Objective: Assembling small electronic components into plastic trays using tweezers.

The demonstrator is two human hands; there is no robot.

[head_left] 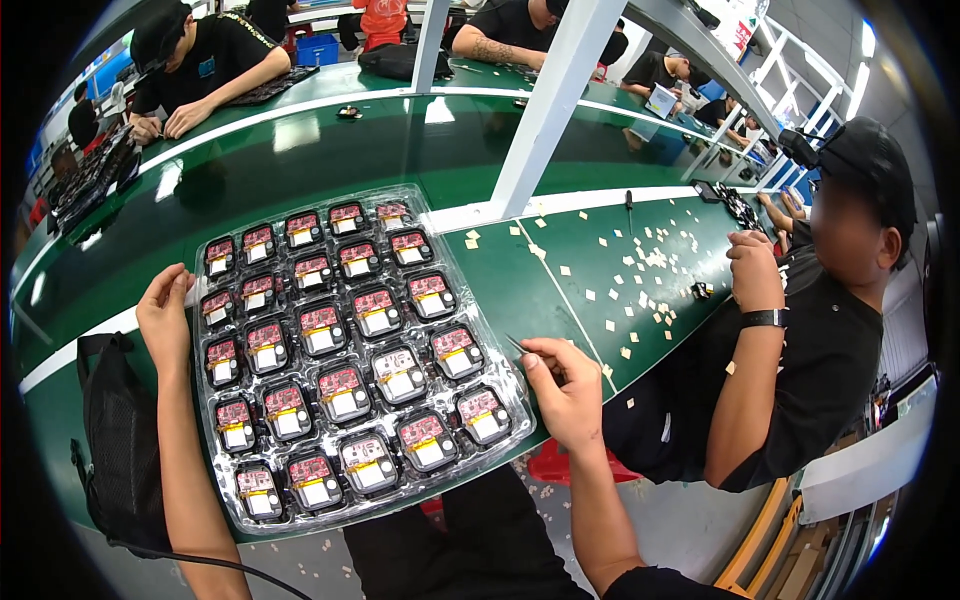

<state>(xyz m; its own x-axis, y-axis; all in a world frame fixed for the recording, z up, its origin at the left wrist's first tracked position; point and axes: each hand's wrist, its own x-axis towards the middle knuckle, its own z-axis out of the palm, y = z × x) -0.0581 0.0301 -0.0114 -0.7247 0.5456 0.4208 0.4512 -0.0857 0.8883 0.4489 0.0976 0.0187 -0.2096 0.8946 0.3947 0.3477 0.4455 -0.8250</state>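
Observation:
A clear plastic tray [520,425] lies in front of me, its near edge over the table's front edge. Rows of small black device housings [378,312] fill its pockets, each with a red circuit board and a white block, many with a yellow strip. At the tray's left rim, my left hand [165,315] has thumb and fingers closed together; whatever they may pinch is too small to make out. My right hand [568,392] is closed around thin dark tweezers [516,344] beside the tray's right rim, their tip pointing toward it.
Small pale square pieces [655,260] lie scattered over the green table [480,290] to the right. A black bag [115,440] sits at the left edge. A white post [555,110] rises beyond the tray. One co-worker [800,370] sits close on my right; others work across the green belt [330,150].

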